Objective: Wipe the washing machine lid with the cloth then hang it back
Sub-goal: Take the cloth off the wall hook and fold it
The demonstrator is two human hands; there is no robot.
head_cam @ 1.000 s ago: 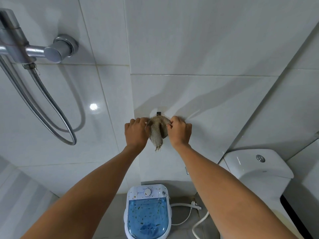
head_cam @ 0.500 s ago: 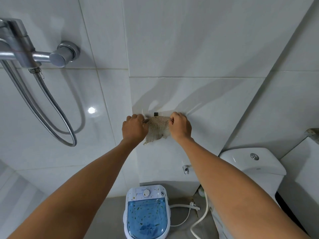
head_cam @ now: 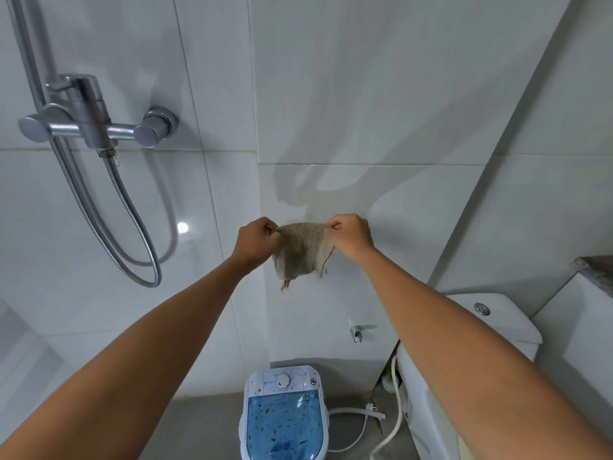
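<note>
In the head view, one cloth, tan and frayed at its lower corners, was held stretched between two hands in front of the white tiled wall. Its upper left corner was pinched in the closed fingers of the left hand, and its upper right corner was pinched likewise by the right hand; the rest of the cloth hung loose below them. Whether the cloth touched the wall could not be told. One small washing machine was seen on the floor, near and directly below the cloth, with its one blue translucent lid shut and one dial behind the lid. One shower mixer with one metal hose was mounted at the far left. One toilet cistern was seen at the right, and one small wall tap between it and the machine.
</note>
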